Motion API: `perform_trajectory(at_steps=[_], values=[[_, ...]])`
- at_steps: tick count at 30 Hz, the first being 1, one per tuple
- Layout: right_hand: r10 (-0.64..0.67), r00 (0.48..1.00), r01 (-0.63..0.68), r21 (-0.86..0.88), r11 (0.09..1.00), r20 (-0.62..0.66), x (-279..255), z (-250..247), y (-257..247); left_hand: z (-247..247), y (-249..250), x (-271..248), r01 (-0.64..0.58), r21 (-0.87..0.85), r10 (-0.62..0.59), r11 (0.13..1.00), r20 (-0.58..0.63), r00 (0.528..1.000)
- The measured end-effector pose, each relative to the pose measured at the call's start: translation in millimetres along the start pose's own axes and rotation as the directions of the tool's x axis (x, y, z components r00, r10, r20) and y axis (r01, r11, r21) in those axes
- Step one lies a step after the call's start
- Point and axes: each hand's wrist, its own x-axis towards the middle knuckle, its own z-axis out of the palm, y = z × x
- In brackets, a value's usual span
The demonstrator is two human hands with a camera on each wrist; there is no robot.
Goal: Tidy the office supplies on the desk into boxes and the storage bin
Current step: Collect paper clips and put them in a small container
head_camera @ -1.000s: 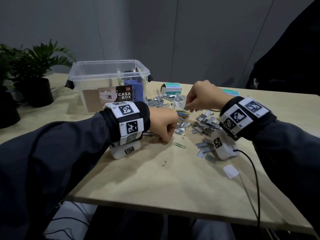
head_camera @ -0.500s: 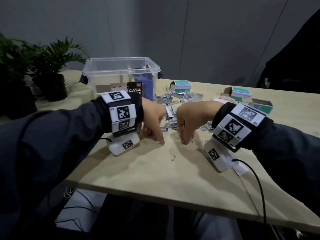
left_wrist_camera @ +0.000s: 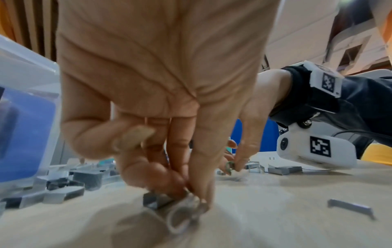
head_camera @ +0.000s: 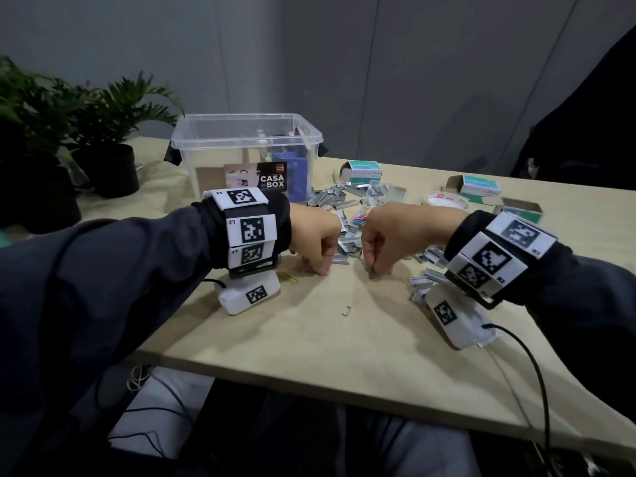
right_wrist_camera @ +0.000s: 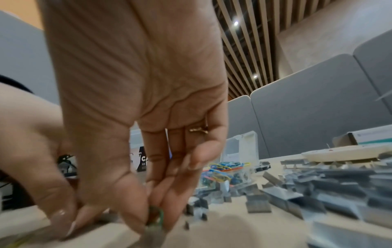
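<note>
Grey partition panels back the pale table point(head_camera: 344, 352), where loose staple strips point(head_camera: 347, 251) lie scattered before the clear storage bin point(head_camera: 247, 156). Left hand point(head_camera: 315, 241) points down, its grip pinching a blurred wire clip point(left_wrist_camera: 180, 218) beside a staple block on the tabletop. Right hand point(head_camera: 385, 241), just beside it, pinches what seems a green paper clip point(right_wrist_camera: 158, 216) at the surface.
</note>
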Motion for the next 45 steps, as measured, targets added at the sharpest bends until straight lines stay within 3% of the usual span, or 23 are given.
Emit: perform_trajectory(at_steps=[3, 6, 14, 17, 20, 26, 31, 39, 45], values=[[-0.02, 0.997, 0.024, 0.045, 0.999, -0.075, 2, -5, -3, -9, -3, -12, -0.014, 0.023, 0.017, 1.0, -0.138, 0.99], [-0.04, 0.987, 0.058, 0.113, 0.992, -0.155, 4, -10, -16, -22, -22, -29, 0.011, -0.151, -0.047, 0.988, -0.234, 0.971], [0.024, 0.969, 0.026, 0.197, 0.98, -0.244, 48, -8, -73, -13, -64, -68, 0.115, -0.29, -0.155, 0.95, -0.117, 0.981], [0.038, 0.967, 0.018, 0.213, 0.977, -0.253, 63, -6, -88, -10, -72, -75, 0.196, -0.265, -0.242, 0.944, -0.154, 0.958], [0.033, 0.976, -0.009, 0.11, 0.994, -0.216, 69, -3, -101, -9, -75, -75, 0.28, -0.316, -0.353, 0.906, -0.202, 0.914], [0.037, 0.991, -0.041, -0.027, 0.999, -0.131, 76, -1, -111, -6, -68, -63, 0.377, -0.316, -0.415, 0.87, -0.059, 0.908], [-0.017, 0.995, 0.006, -0.113, 0.994, -0.1, 73, 0, -114, -1, -69, -53, 0.379, -0.188, -0.411, 0.906, -0.175, 0.895], [-0.046, 0.998, 0.043, -0.069, 0.997, -0.048, 66, 4, -102, 1, -77, -52, 0.349, -0.146, -0.369, 0.926, -0.143, 0.918], [-0.021, 1.0, 0.021, 0.159, 0.987, 0.004, 53, -9, -87, 0, -81, -57, 0.341, -0.143, -0.364, 0.929, -0.184, 0.913]])
